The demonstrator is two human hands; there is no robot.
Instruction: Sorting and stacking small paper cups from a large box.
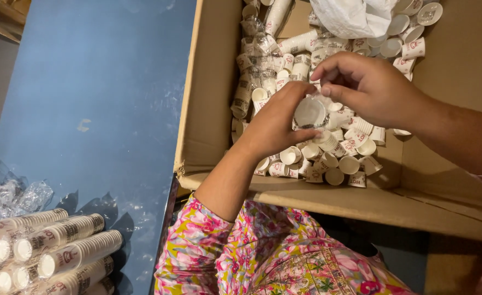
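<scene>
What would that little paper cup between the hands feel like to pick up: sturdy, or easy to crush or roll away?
Probably very light: the paper cup sits between a few fingertips of the left hand, the right hand pinching near its rim. Likely easy to crush, being thin-walled. Its round, tapered shape suggests it would roll in a curve, like the loose cups lying tipped in the cardboard box.

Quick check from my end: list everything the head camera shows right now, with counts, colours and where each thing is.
Cardboard box: one, brown, open, centre and right.
Loose paper cups: too many to count, white with red print, heaped in the box.
Wrapped cup stacks in box: several, clear film, upper left of the heap.
White plastic bag: one, top of the box.
Blue surface: one, left of the box.
Sleeved cup stacks: about six, white, bottom left.
Clear wrappers: a crumpled bunch, left edge.
Floral garment: pink, yellow, green, bottom centre.
Left hand: holds a small cup stack.
Right hand: fingertips at that stack's top.
</scene>
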